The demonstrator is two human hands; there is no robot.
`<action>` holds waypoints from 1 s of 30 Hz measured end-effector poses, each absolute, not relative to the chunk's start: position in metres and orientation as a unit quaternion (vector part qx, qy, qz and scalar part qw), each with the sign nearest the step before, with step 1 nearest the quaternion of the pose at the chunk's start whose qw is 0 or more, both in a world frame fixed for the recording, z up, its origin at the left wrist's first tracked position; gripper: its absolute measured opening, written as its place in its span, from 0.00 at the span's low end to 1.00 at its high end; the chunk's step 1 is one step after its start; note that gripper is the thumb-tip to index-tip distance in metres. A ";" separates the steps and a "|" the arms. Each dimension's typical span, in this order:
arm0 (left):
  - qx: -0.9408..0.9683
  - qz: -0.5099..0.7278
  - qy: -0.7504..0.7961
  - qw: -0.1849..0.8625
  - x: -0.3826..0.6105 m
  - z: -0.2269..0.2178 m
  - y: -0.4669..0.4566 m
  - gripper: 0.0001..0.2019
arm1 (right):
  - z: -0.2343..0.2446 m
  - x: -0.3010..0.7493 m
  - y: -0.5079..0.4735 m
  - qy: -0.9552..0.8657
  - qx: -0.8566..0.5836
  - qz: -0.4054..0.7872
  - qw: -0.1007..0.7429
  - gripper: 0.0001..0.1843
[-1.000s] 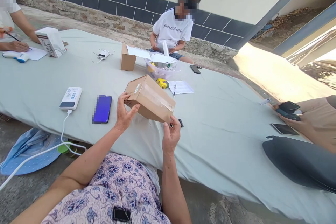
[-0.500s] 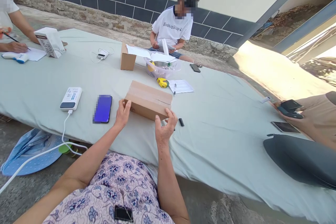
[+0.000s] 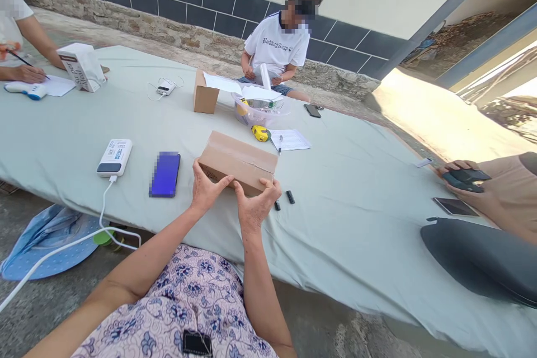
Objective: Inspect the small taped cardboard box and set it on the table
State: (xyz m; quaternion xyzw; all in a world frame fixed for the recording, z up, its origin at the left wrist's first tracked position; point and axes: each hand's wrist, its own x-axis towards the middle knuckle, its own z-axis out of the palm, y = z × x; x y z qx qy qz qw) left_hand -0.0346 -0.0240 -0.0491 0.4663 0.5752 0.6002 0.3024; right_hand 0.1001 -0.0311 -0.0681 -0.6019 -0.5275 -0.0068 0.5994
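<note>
Closed cardboard box (image 3: pixel 239 161), taped shut.
It sits level, long side toward us, near the front edge of the grey-covered table (image 3: pixel 356 179), clear tape along its top.

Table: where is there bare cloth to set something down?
Widest bare cloth lies between the small black pieces and the phone at right. Another patch lies beyond the power bank. Crowded behind the held cardboard box: tape measure, paper, bowl.

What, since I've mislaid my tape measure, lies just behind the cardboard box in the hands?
Behind the cardboard box lie a yellow tape measure and a paper sheet with a pen. Whatever sits close against its far side is hidden.
</note>
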 end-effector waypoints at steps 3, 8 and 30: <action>0.453 0.604 0.583 0.301 -0.032 -0.054 -0.025 0.50 | -0.070 0.102 -0.035 -0.526 -0.593 -0.007 0.610 0.32; 0.452 0.626 0.557 0.305 -0.034 -0.059 -0.022 0.46 | -0.068 0.111 -0.040 -0.526 -0.584 0.025 0.618 0.25; 0.471 0.622 0.511 0.361 -0.051 -0.062 -0.020 0.38 | -0.076 0.125 -0.057 -0.492 -0.521 0.166 0.678 0.23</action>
